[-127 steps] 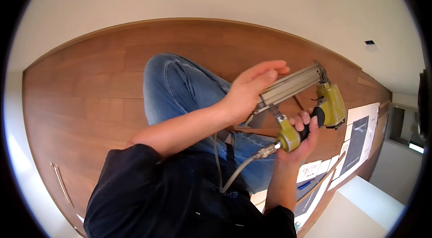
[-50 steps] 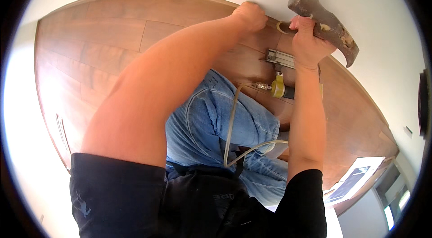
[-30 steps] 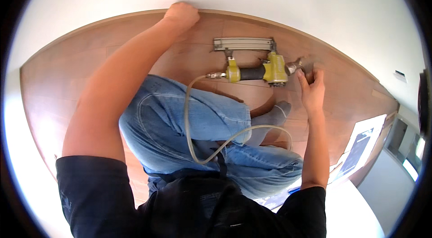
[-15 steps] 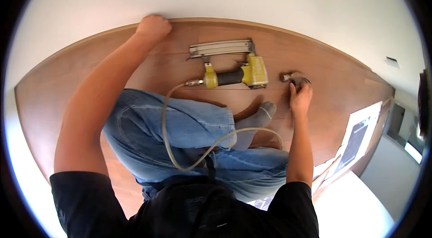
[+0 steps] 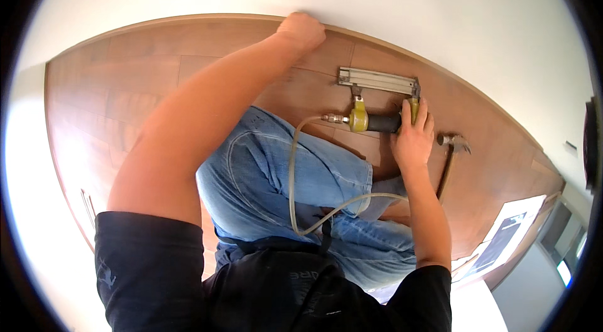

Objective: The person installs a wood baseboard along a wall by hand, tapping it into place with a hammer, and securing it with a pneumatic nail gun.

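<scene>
At the foot of the white wall, my left hand (image 5: 303,32) is closed like a fist against the thin wooden trim strip (image 5: 220,16). Its fingertips are hidden, so whatever they may hold cannot be seen. My right hand (image 5: 414,140) curls its fingers over the yellow head of a pneumatic nail gun (image 5: 382,123), which lies on the wooden floor with its long metal magazine toward the wall. A clear air hose (image 5: 293,175) runs from its fitting across my legs. Just right of this hand, a claw hammer (image 5: 453,142) rests on the floor, its handle partly behind my forearm.
My crossed legs in blue jeans (image 5: 295,162) are close to the nail gun. Brown plank flooring (image 5: 141,93) meets the curved-looking wall line. To the right lie a white printed sheet (image 5: 502,238) and, beyond it, a grey panel (image 5: 531,282).
My right hand has let go of the hammer, now on the floor, and moved left onto the nail gun. The view has shifted leftward. My left hand stays closed at the trim.
</scene>
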`<state>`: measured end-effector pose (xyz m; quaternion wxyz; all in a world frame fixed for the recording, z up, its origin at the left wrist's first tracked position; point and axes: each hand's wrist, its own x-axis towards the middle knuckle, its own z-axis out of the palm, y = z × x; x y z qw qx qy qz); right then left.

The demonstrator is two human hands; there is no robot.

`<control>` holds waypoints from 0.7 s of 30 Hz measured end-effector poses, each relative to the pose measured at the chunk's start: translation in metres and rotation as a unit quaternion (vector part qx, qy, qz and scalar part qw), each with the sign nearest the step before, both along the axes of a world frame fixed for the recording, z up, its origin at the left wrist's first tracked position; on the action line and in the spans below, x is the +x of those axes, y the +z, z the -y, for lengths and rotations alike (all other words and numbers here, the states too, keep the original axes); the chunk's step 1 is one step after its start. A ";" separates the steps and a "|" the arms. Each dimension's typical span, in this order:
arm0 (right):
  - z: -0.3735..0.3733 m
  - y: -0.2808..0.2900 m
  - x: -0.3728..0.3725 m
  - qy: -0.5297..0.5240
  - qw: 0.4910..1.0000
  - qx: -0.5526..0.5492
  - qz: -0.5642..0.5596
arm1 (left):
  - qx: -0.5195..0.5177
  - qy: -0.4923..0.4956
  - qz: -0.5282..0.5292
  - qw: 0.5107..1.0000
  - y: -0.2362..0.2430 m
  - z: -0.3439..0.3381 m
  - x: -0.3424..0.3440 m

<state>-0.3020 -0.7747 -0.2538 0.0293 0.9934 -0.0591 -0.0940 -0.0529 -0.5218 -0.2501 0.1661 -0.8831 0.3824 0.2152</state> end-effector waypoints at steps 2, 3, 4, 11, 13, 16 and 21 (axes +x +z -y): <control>0.002 0.007 -0.001 -0.006 0.996 0.081 0.024 | -0.017 0.013 -0.012 1.000 -0.004 -0.003 -0.001; 0.004 0.010 -0.001 -0.025 0.988 0.152 0.032 | -0.011 0.013 -0.010 1.000 -0.003 -0.004 -0.002; 0.003 0.012 0.001 -0.044 0.973 0.221 0.038 | -0.018 0.027 -0.023 0.999 -0.002 -0.004 0.000; -0.078 -0.008 0.023 0.002 0.855 0.482 0.191 | -0.051 0.026 -0.028 0.998 -0.009 -0.004 0.000; -0.114 -0.024 0.033 -0.049 0.828 0.516 0.214 | -0.057 0.047 -0.036 0.997 -0.011 -0.007 0.001; -0.147 -0.032 0.042 -0.067 0.860 0.438 0.253 | -0.065 0.060 -0.053 0.995 -0.003 -0.003 -0.001; -0.157 -0.084 0.045 -0.030 0.824 0.460 0.329 | -0.053 0.066 -0.049 0.995 -0.001 -0.003 -0.003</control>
